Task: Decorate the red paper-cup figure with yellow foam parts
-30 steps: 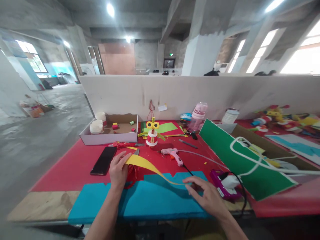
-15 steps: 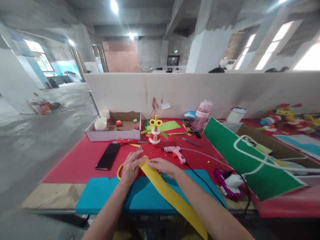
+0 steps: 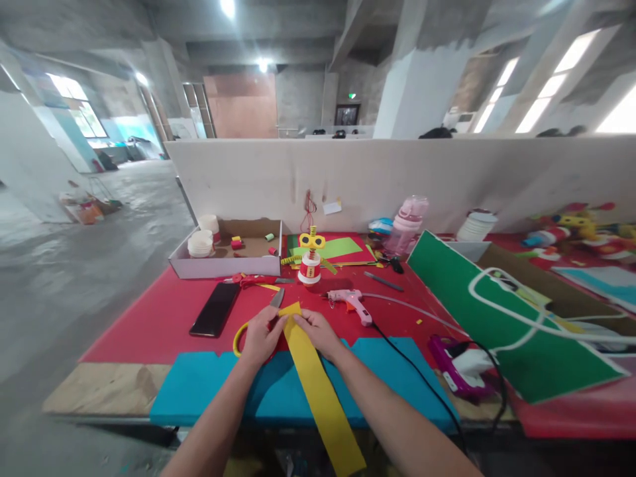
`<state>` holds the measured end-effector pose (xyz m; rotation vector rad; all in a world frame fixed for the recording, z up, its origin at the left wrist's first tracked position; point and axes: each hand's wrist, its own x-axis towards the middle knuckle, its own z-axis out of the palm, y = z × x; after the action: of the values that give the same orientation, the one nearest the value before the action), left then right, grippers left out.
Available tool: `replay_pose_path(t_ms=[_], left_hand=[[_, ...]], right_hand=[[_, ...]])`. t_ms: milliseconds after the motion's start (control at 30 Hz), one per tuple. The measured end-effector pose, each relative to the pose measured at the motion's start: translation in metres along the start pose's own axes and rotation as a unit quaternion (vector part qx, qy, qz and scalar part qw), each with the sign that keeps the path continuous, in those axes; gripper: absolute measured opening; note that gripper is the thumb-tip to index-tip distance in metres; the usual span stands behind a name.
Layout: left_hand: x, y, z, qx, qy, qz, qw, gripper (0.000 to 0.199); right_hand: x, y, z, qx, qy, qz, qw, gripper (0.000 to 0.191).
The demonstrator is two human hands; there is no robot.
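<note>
Between both hands a long yellow paper strip (image 3: 318, 391) is held by its far end, its tail hanging over the table's front edge. My left hand (image 3: 262, 334) pinches the left corner of that end. Opposite it, my right hand (image 3: 318, 331) grips the right corner, thumbs close together. Partly hidden under my left hand lie scissors with a yellow handle (image 3: 239, 339), blades pointing away. Beyond the hands stands a small paper-cup figure (image 3: 310, 268) with yellow eyes and spring-like arms. A pink glue gun (image 3: 350, 301) lies right of my right hand.
A black phone (image 3: 215, 310) and red-handled scissors (image 3: 243, 281) lie on the left. Behind them stands a cardboard box (image 3: 228, 267) with cups. A purple power strip (image 3: 454, 371) with cables and a green board (image 3: 501, 324) are at right. Blue foam (image 3: 199, 387) lines the front edge.
The yellow strip has swung left at its lower end and now hangs straighter. My right hand has shifted slightly, and my left fingers have curled in onto the strip's end.
</note>
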<state>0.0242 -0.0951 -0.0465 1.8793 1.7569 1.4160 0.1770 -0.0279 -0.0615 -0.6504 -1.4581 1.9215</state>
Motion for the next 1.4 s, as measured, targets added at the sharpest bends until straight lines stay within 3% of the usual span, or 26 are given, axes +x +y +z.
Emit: replay_pose_path(t_ms=[133, 267, 400, 500, 633, 733, 833, 1000, 1200, 1300, 1400], left_hand=[[-0.001, 0.000, -0.002, -0.018, 0.026, -0.042, 0.999, 0.023], [-0.003, -0.003, -0.002, -0.047, 0.039, -0.065, 0.996, 0.025], [-0.003, -0.001, -0.001, -0.044, -0.013, -0.038, 0.998, 0.024], [-0.003, 0.006, -0.006, 0.022, -0.038, 0.000, 0.999, 0.020], [-0.011, 0.013, -0.019, 0.254, -0.006, -0.007, 0.967, 0.022], [-0.022, 0.010, -0.027, 0.346, -0.063, -0.033, 0.935, 0.021], [-0.027, 0.000, -0.029, 0.351, -0.108, -0.025, 0.930, 0.031], [-0.014, -0.018, -0.031, 0.351, -0.122, -0.032, 0.928, 0.037], [0.004, -0.030, -0.034, 0.378, -0.118, -0.040, 0.917, 0.035], [0.013, -0.025, -0.035, 0.395, -0.080, -0.052, 0.914, 0.029], [0.027, -0.012, -0.031, 0.317, -0.013, -0.024, 0.948, 0.023]], right_hand=[[-0.002, -0.004, 0.000, -0.023, -0.014, -0.013, 1.000, 0.038], [-0.006, -0.006, -0.001, -0.064, -0.072, 0.008, 0.995, 0.043], [-0.007, -0.004, -0.001, -0.085, -0.080, 0.020, 0.993, 0.046], [-0.005, -0.003, -0.005, -0.059, -0.012, 0.005, 0.998, 0.047], [0.000, -0.002, -0.013, 0.000, 0.078, 0.001, 0.997, 0.045], [0.002, 0.000, -0.016, 0.000, 0.082, 0.004, 0.997, 0.043], [0.003, 0.001, -0.015, -0.016, 0.069, 0.011, 0.997, 0.041], [0.000, -0.005, -0.013, -0.032, 0.052, 0.015, 0.998, 0.040], [-0.001, -0.006, -0.012, -0.050, 0.038, 0.003, 0.998, 0.035], [0.002, -0.001, -0.014, -0.039, 0.043, 0.000, 0.998, 0.038], [0.007, 0.004, -0.017, -0.018, 0.081, -0.009, 0.997, 0.043]])
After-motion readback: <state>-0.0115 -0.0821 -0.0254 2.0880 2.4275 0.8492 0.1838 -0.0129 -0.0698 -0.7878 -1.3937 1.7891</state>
